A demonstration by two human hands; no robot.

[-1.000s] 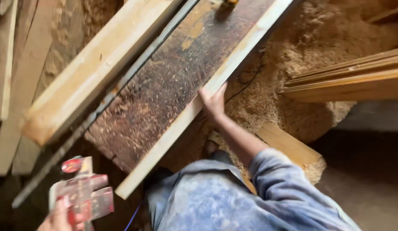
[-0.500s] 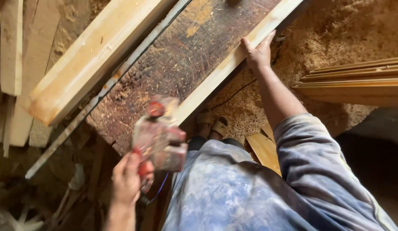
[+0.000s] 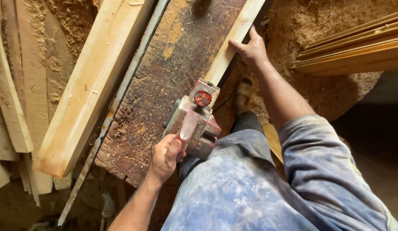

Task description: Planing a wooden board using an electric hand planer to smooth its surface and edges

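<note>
My left hand [image 3: 165, 157] grips the handle of a worn red electric hand planer [image 3: 193, 119], which sits at the near end of a narrow pale wooden strip [image 3: 233, 40]. That strip lies along the right edge of a dark, sawdust-covered workbench [image 3: 164, 85]. My right hand [image 3: 249, 50] presses on the strip farther up, fingers spread over its edge. My blue dusty shirt fills the lower right.
A thick pale beam [image 3: 94, 81] lies on the left of the bench beside a metal rail [image 3: 122, 96]. Loose planks [image 3: 10, 107] are stacked far left. More boards [image 3: 353, 47] rest on sawdust heaps at right. My foot [image 3: 242, 92] stands below the bench.
My left hand brought the planer up from low left onto the near end of the strip. My right hand slid farther up the strip.
</note>
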